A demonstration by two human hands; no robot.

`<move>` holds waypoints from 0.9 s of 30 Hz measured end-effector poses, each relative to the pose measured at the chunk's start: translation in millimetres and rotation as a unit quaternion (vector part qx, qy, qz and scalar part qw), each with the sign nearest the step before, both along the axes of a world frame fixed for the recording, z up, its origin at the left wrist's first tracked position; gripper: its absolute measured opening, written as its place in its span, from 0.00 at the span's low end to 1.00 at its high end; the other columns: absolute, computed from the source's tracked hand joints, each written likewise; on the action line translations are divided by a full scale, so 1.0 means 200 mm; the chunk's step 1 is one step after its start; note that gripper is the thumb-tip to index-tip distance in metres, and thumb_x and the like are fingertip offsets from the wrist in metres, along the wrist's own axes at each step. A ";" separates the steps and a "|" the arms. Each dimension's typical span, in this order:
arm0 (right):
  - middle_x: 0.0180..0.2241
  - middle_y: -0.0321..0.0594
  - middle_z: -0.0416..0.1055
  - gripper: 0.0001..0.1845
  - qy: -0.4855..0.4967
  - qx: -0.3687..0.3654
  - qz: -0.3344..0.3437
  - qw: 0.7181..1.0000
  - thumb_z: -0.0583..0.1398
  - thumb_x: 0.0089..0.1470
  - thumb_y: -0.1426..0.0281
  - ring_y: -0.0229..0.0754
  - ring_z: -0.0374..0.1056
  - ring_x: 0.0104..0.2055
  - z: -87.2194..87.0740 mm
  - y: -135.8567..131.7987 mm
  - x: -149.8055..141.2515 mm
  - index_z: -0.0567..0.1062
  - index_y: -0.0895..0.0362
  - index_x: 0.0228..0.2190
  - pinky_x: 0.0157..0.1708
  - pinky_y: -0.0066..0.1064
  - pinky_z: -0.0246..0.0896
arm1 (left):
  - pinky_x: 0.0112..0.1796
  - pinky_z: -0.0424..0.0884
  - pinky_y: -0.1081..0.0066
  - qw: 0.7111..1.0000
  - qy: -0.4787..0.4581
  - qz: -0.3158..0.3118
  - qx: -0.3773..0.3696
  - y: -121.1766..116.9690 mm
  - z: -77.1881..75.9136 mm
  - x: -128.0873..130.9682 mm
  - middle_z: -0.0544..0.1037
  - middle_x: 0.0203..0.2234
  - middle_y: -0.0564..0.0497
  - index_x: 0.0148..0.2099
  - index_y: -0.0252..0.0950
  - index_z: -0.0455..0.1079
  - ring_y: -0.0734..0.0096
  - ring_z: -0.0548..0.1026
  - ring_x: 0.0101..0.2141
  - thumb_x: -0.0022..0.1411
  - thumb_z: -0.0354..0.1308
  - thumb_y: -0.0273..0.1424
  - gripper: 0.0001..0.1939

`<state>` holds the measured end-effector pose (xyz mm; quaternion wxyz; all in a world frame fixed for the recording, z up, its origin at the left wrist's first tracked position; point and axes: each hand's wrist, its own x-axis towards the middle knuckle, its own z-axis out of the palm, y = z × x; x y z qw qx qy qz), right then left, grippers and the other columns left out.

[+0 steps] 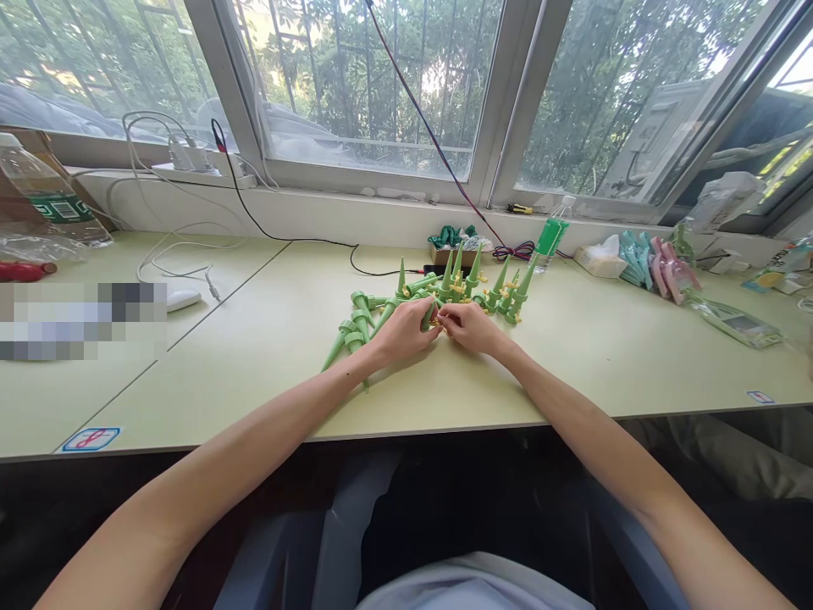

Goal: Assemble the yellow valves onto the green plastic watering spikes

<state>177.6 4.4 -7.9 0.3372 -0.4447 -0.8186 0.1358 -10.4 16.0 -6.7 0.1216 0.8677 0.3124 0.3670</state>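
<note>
My left hand (406, 329) is closed around a green plastic plant-watering spike (428, 315), mostly covered by my fingers. Close against it, my right hand (468, 326) pinches at a small yellow piece (435, 322), which looks like the spike's valve. Loose green spikes (359, 318) lie in a pile beside and beyond my left hand, some pointing toward the table's front edge. Several more spikes (475, 273) with yellow valves stand upright behind my right hand, points up. Where my fingertips meet, the details are hidden.
A small cardboard box (454, 254) and a green-labelled bottle (551, 233) stand at the back. To the right are a tissue box (600, 257) and teal and pink packets (666, 267). A black cable (305, 241) and a white cable (184, 269) run across the left side.
</note>
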 end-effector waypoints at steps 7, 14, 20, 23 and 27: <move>0.20 0.35 0.68 0.13 -0.002 -0.010 -0.003 1.000 0.53 0.60 0.69 0.37 0.60 0.25 0.00 0.00 0.00 0.70 0.57 0.25 0.29 0.29 0.52 | 0.28 0.60 0.71 1.000 0.002 0.002 -0.001 0.00 0.00 0.00 0.69 0.22 0.55 0.33 0.38 0.61 0.73 0.66 0.23 0.60 0.57 0.32 0.07; 0.20 0.34 0.67 0.13 0.004 -0.007 0.001 1.000 0.52 0.61 0.68 0.36 0.59 0.24 -0.01 0.00 0.00 0.70 0.57 0.26 0.28 0.28 0.51 | 0.29 0.62 0.72 1.000 -0.005 -0.001 0.005 0.01 0.00 0.00 0.69 0.22 0.55 0.34 0.37 0.63 0.73 0.66 0.24 0.60 0.55 0.28 0.03; 0.19 0.33 0.66 0.17 0.021 -0.009 -0.001 1.000 0.52 0.63 0.65 0.35 0.59 0.23 -0.01 0.01 0.00 0.67 0.56 0.24 0.28 0.28 0.52 | 0.30 0.63 0.72 1.000 -0.027 -0.006 -0.004 0.01 0.00 0.00 0.72 0.24 0.54 0.35 0.36 0.64 0.74 0.66 0.24 0.64 0.53 0.27 0.03; 0.19 0.33 0.66 0.17 0.033 -0.014 -0.004 0.999 0.52 0.63 0.65 0.35 0.61 0.23 -0.01 0.00 0.00 0.66 0.56 0.23 0.29 0.28 0.54 | 0.30 0.63 0.72 0.999 -0.036 -0.005 -0.006 0.02 -0.01 0.00 0.72 0.25 0.53 0.35 0.36 0.64 0.74 0.67 0.24 0.65 0.52 0.27 0.04; 0.18 0.32 0.66 0.17 0.051 -0.028 -0.013 0.998 0.53 0.63 0.64 0.35 0.61 0.21 0.00 0.00 0.00 0.66 0.56 0.24 0.28 0.28 0.54 | 0.29 0.62 0.73 0.999 -0.044 -0.003 -0.007 0.01 -0.01 0.00 0.71 0.24 0.54 0.35 0.36 0.64 0.75 0.66 0.23 0.65 0.52 0.26 0.04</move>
